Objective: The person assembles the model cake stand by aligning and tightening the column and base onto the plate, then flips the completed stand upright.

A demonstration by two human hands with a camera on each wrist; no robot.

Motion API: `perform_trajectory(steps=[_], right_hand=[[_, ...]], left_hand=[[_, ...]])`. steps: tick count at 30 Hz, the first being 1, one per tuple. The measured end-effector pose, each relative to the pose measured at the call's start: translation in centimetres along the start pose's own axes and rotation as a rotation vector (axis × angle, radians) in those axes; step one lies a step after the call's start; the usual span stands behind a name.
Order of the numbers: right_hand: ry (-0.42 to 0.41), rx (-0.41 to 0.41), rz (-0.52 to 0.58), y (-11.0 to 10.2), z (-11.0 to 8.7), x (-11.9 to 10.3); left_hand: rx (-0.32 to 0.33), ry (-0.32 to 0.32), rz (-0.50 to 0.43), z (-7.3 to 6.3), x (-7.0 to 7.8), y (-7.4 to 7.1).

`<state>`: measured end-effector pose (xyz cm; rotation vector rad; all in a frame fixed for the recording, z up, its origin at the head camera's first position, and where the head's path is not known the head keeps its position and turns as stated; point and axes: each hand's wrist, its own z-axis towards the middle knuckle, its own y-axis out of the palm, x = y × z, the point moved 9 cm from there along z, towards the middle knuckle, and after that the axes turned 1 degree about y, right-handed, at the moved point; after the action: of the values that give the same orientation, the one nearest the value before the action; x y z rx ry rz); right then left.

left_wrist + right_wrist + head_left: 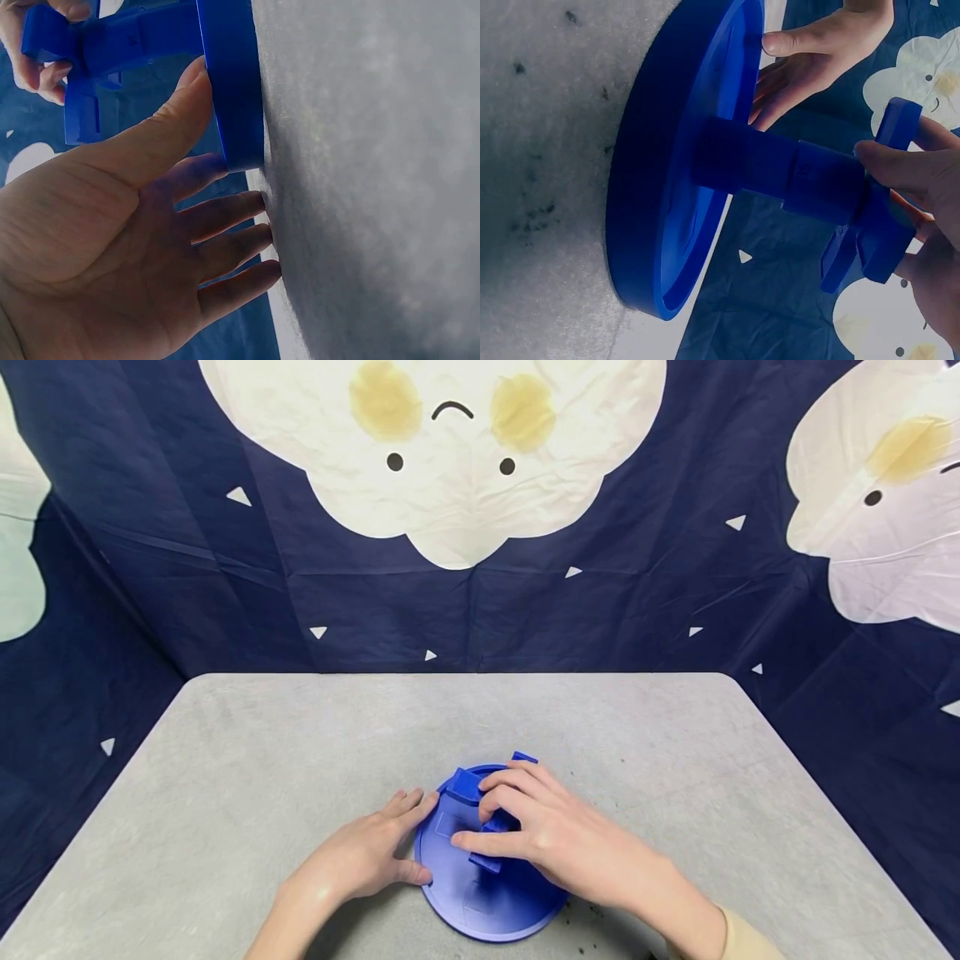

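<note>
A round blue plastic base (450, 902) with a raised rim lies flat on the table. From its middle rises a blue post (761, 157) of stacked blocky sections. On top of the post sits a blue piece with several arms (885, 244), spread like a cross. My right hand (562, 835) grips this top piece with thumb and curled fingers; part of it is hidden under the hand in the head view. My left hand (360, 860) rests at the base's left side, thumb and forefinger touching the rim, fingers fairly straight. Its other fingertips reach down to the tabletop (375, 187).
The grey table (300, 735) extends around the base. Small dark specks (540, 217) lie on it to the right of the base. A navy cloth (247, 577) with white clouds and triangles hangs behind the table and along both sides.
</note>
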<state>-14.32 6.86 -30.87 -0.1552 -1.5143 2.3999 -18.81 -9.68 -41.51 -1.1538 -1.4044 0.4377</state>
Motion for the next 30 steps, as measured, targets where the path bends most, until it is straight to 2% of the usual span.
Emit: perform_trajectory(steps=[5,11,14,18,21,25,30], right_hand=[[0.023,-0.011,0.052,0.0,-0.1,0.2],[0.084,0.023,0.147,-0.8,-0.5,1.1],[0.178,0.022,0.174,-0.9,-0.8,2.3],[0.353,-0.044,0.193,-0.3,-1.5,4.1],[0.439,-0.09,0.198,0.3,-2.1,5.1],[0.476,-0.1,0.199,0.7,-2.7,5.6],[0.48,-0.09,0.18,0.8,-3.1,5.7]], left_hand=[[0.001,0.002,0.001,0.0,0.1,0.0],[0.004,0.004,0.003,0.0,0.1,0.0],[0.005,0.004,0.003,0.0,0.1,0.0],[0.011,0.012,0.004,-0.1,0.1,-0.1],[0.013,0.016,0.004,-0.1,0.1,-0.1],[0.01,0.013,0.007,-0.1,0.1,-0.1],[0.008,0.016,0.01,-0.1,0.1,-0.1]])
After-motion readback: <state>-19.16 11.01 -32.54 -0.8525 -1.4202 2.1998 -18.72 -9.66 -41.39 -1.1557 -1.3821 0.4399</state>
